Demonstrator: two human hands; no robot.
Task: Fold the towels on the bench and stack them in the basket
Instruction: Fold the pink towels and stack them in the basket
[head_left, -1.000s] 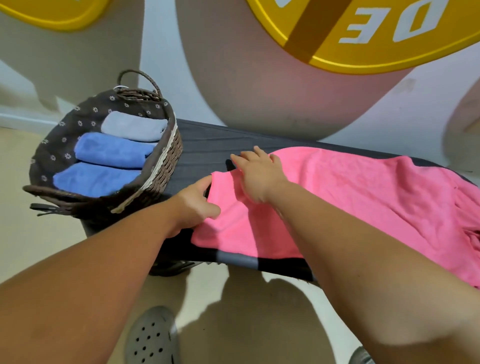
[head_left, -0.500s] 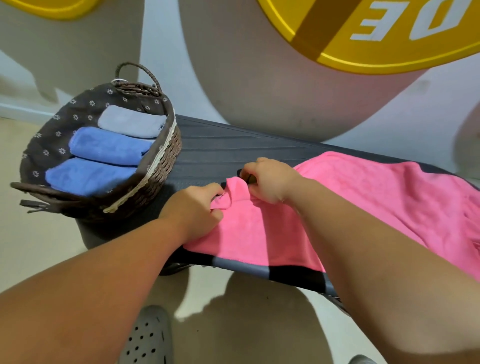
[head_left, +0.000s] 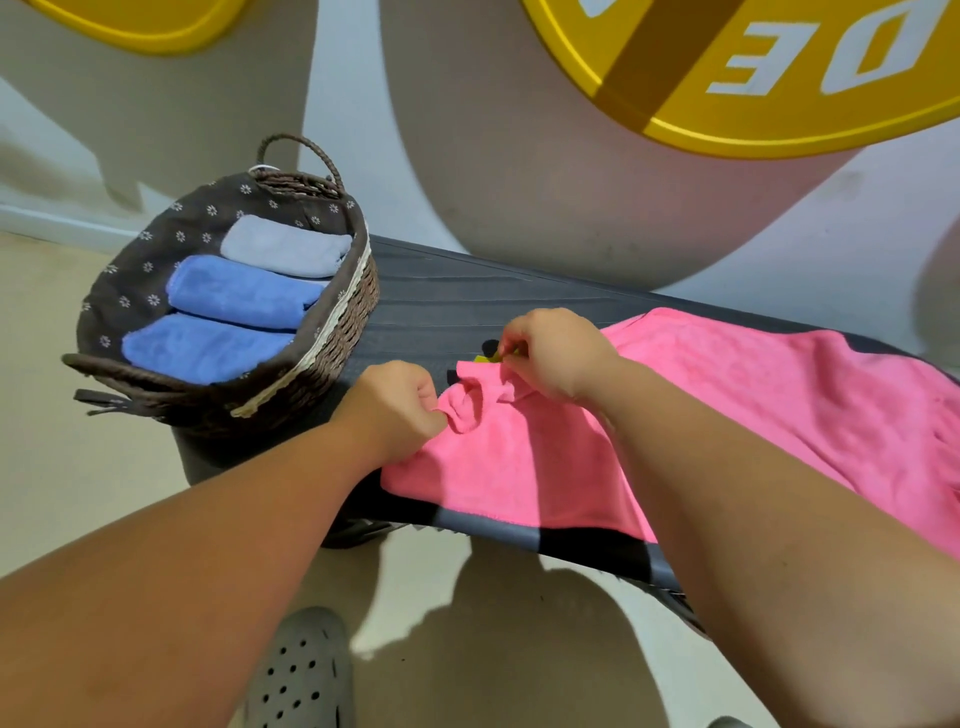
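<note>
Pink fluffy towel (head_left: 701, 415) lies spread on the dark grey counter (head_left: 457, 306), its left edge bunched between the fingers: left hand (head_left: 392, 402) pinches the near corner, right hand (head_left: 556, 353) pinches the far corner; brown wicker basket (head_left: 332, 338) stands just left

pale wall (head_left: 345, 104) w/ big yellow disc (head_left: 576, 47), grey painted shapes (head_left: 545, 182); beige floor (head_left: 78, 467), white skirting (head_left: 52, 221)

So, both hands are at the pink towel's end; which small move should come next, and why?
Probably lift that end and carry it rightward over the rest, to halve it. The left hand and right hand each pinch the left end of the pink towel, which lies unfolded along the bench.
</note>
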